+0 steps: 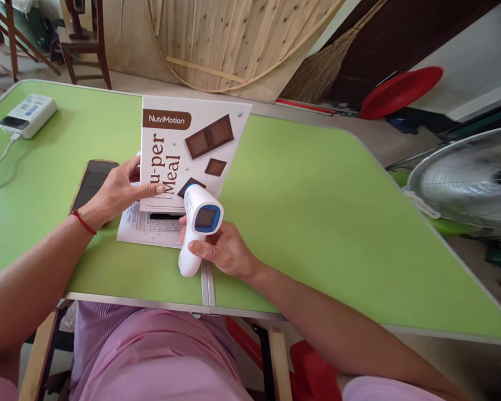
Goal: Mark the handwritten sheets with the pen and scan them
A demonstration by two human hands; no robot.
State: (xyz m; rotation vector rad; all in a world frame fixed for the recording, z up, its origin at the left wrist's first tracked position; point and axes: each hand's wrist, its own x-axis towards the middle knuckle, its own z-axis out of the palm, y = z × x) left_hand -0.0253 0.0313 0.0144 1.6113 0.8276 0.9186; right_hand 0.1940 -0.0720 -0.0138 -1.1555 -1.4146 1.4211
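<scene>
You sit at a light green surface (317,223) with a pale metal rim and a seam near its middle. Beyond it, a round wooden board (234,39) leans upright, with a broom (328,61) to its right, then a red plastic thing (401,92); a fan (471,172) stands beside the right edge and a wooden chair (83,47) at the far left. Count one of each on the surface: a power bank (35,114) with its white cable (0,156), a phone (91,181) beside your left wrist, and a written paper (136,231) partly hidden by the box. Both your hands are full: your left hand (119,186) pinches one NutriMotion box (183,156) by its left edge, above the paper, and your right hand (229,248) grips one white thermometer (188,248) by the handle, in front of the box's lower right corner.
</scene>
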